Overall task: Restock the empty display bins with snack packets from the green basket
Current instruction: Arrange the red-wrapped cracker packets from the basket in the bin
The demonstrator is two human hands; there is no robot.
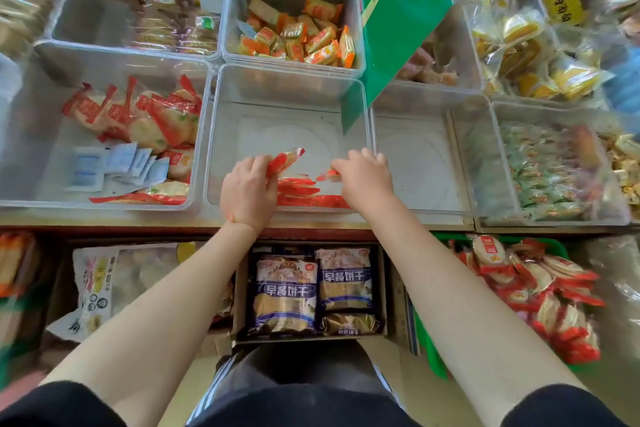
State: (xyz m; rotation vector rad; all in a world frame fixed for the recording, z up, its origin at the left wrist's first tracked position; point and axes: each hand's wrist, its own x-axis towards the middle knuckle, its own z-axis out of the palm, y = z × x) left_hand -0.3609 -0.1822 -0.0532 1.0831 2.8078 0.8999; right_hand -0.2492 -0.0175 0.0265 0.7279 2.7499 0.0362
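Both my hands reach into a clear display bin [291, 90] in the middle of the front row. My left hand [247, 191] grips a red snack packet [285, 159] that sticks up between its fingers. My right hand [363, 177] pinches the end of another red packet [327, 176]. A small pile of red packets [308, 196] lies at the bin's near edge between my hands. The green basket [429, 350] sits low at the right, heaped with red-and-white snack packets [540, 291].
The bare clear bin [415, 156] stands just right of the one I reach into. Left bin [104, 135] holds red rice crackers and blue sachets. Behind is a bin of orange packets [298, 35]. A green sign [398, 10] hangs over the bins. Below, a box holds biscuit bags [311, 291].
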